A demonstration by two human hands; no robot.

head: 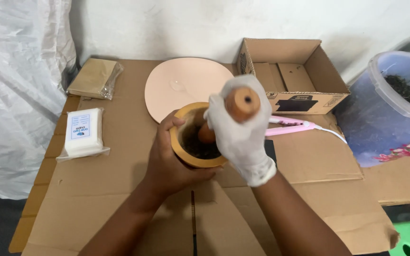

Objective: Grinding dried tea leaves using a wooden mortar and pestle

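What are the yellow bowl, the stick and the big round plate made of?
The yellow-rimmed round mortar bowl looks like wood, with a matte finish. The brown pestle stick seems wooden too, since its cut end is dull and brown. The pale peach round plate is smooth and slightly glossy, perhaps plastic or ceramic.

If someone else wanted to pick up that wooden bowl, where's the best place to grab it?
Probably the outer wall of the wooden mortar, low down and from its near left side, where the left hand already cups it. The wall is round and palm-sized, while the pestle in the gloved right hand fills the open top.
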